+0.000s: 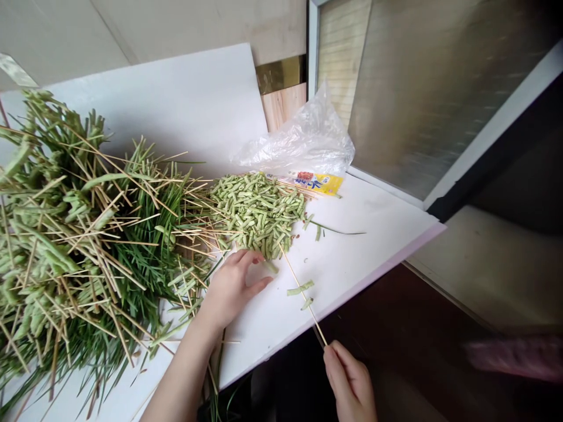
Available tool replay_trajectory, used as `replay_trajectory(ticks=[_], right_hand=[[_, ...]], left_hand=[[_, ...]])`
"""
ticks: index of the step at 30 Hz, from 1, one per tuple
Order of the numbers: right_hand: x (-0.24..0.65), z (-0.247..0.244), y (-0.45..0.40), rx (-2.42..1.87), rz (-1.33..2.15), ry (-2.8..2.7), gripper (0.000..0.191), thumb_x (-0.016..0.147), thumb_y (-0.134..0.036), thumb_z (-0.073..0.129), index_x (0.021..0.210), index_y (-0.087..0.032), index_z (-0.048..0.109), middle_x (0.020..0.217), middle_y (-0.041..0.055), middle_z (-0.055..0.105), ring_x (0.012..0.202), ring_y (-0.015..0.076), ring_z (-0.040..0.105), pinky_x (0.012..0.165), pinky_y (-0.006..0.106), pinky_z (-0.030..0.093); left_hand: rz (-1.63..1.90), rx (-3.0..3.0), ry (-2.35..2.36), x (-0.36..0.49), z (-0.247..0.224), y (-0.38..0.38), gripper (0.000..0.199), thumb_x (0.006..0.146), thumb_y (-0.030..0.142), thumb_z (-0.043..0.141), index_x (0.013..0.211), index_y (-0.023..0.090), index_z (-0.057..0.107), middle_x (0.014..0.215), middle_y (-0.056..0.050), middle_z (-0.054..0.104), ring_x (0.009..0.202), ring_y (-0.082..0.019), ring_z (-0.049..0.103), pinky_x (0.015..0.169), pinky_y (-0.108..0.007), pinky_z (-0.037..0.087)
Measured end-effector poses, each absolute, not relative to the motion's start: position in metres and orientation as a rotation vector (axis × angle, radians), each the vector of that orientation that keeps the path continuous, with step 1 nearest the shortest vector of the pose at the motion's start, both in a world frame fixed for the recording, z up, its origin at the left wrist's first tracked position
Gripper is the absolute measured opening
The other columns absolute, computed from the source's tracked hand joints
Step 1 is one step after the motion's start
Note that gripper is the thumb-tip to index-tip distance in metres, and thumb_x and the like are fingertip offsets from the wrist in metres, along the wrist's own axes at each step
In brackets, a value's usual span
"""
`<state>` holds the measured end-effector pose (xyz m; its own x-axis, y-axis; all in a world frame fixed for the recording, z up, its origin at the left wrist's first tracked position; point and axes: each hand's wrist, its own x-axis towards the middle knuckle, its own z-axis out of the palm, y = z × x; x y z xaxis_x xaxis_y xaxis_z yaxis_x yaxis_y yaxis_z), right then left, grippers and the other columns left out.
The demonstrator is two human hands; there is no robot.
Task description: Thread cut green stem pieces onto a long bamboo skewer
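Observation:
In my right hand [349, 375] is the lower end of a thin bamboo skewer [319, 329], pinched between thumb and fingers. Two pieces of cut green bean [301, 288] are threaded crosswise on it, and its tip points at the pile of cut green beans [259, 208]. My left hand [233, 284] is at the near edge of that pile, thumb and fingers apart. A loose bean piece lies close to its fingertips; whether they touch it I cannot tell.
Filled skewers of green beans [48, 252] and bunches of green chives [143, 275] heap up on the left of the white table [369, 228]. Behind the pile lie a clear plastic bag [303, 138] and a yellow packet [328, 184]. A glazed frame [422, 99] stands at the right.

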<state>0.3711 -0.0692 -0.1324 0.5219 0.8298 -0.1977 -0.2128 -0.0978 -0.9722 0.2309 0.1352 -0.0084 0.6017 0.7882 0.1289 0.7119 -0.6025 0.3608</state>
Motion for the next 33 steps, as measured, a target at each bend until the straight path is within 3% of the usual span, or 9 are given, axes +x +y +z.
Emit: replay_trajectory(ticks=[4, 8, 15, 19, 25, 33], right_hand=[[0.37, -0.137, -0.071, -1.395, 1.01, -0.559, 0.05, 0.095, -0.059, 0.052, 0.065, -0.024, 0.032, 0.062, -0.0074, 0.021, 0.057, 0.0116, 0.018, 0.048, 0.027, 0.02], [0.369, -0.138, -0.071, -1.384, 1.018, -0.54, 0.05, 0.096, -0.058, 0.052, 0.066, -0.024, 0.031, 0.063, -0.0076, 0.021, 0.058, 0.0116, 0.018, 0.05, 0.027, 0.019], [0.371, -0.137, -0.07, -1.39, 1.001, -0.549, 0.051, 0.093, -0.061, 0.054, 0.064, -0.025, 0.032, 0.062, -0.007, 0.022, 0.056, 0.0115, 0.019, 0.046, 0.025, 0.024], [0.372, -0.132, -0.069, -1.42, 0.973, -0.6, 0.051, 0.093, -0.062, 0.053, 0.063, -0.024, 0.034, 0.06, -0.0066, 0.024, 0.053, 0.0113, 0.023, 0.044, 0.024, 0.025], [0.369, -0.12, -0.07, -1.468, 0.884, -0.75, 0.052, 0.096, -0.055, 0.049, 0.062, -0.023, 0.028, 0.061, -0.0063, 0.02, 0.055, 0.0114, 0.02, 0.05, 0.028, 0.02], [0.368, -0.116, -0.07, -1.485, 0.91, -0.754, 0.051, 0.098, -0.054, 0.048, 0.063, -0.023, 0.027, 0.061, -0.0064, 0.02, 0.056, 0.0113, 0.02, 0.051, 0.03, 0.017]], left_hand=[[0.313, 2.644, 1.145, 0.227, -0.012, 0.138, 0.03, 0.093, 0.021, 0.055, 0.121, 0.026, 0.063, 0.121, -0.009, 0.063, 0.11, -0.027, 0.061, 0.096, -0.041, 0.049], [0.299, 2.707, 1.173, 0.23, -0.017, 0.139, 0.031, 0.094, 0.018, 0.052, 0.122, 0.025, 0.063, 0.118, -0.01, 0.062, 0.108, -0.027, 0.061, 0.095, -0.042, 0.05], [0.406, 2.548, 1.168, 0.234, -0.017, 0.136, 0.007, 0.09, 0.024, 0.061, 0.097, 0.022, 0.062, 0.102, -0.006, 0.066, 0.092, -0.024, 0.063, 0.083, -0.037, 0.049], [0.667, 2.135, 1.168, 0.234, -0.015, 0.137, 0.014, 0.089, 0.03, 0.065, 0.098, 0.021, 0.061, 0.089, -0.002, 0.067, 0.073, -0.017, 0.059, 0.066, -0.028, 0.044], [0.998, 1.483, 0.979, 0.233, -0.012, 0.142, 0.026, 0.085, 0.038, 0.074, 0.098, 0.017, 0.067, 0.084, -0.004, 0.07, 0.072, -0.013, 0.058, 0.066, -0.024, 0.044], [0.963, 1.397, 0.981, 0.233, -0.012, 0.141, 0.027, 0.085, 0.041, 0.076, 0.1, 0.018, 0.074, 0.079, -0.002, 0.073, 0.068, -0.012, 0.055, 0.068, -0.025, 0.044]])
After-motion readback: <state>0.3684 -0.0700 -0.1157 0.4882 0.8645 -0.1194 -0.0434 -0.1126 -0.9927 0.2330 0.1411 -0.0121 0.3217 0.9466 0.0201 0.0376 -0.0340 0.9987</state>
